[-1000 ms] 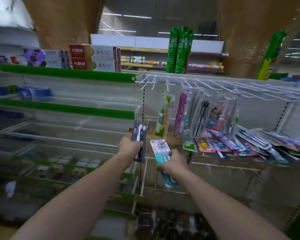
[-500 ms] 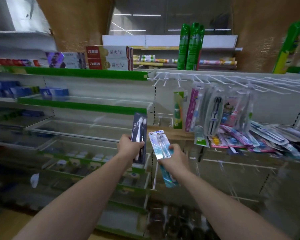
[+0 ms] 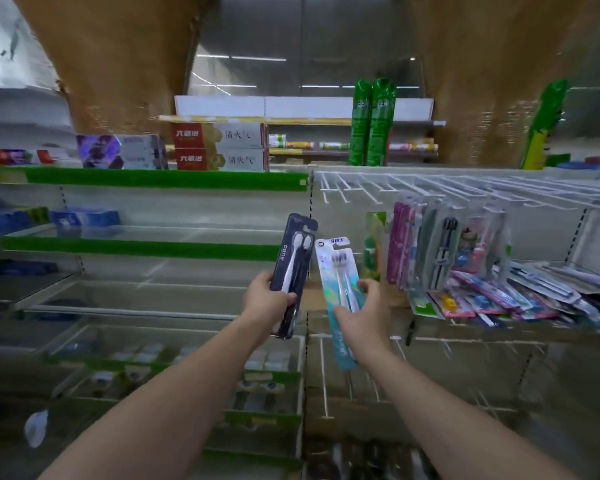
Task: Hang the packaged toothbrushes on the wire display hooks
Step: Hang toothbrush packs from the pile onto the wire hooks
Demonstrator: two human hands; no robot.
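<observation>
We grip a dark pack (image 3: pixel 291 271) in our left hand (image 3: pixel 267 301) and a teal pack (image 3: pixel 340 292) in our right hand (image 3: pixel 359 318), below the wire hooks (image 3: pixel 430 188); light, stiff cards, best held low, keeping hang-holes free.

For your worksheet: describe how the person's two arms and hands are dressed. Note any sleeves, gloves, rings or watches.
Both forearms are bare up to the bottom edge of the picture, so no sleeves show. The left hand and the right hand wear no gloves. No rings, watch or wristband can be seen.

The dark toothbrush pack (image 3: pixel 293 268) and teal pack (image 3: pixel 340 292) have glossy clear plastic fronts over printed card; the far wire hooks (image 3: pixel 430 188) look smooth, white-coated metal.
</observation>
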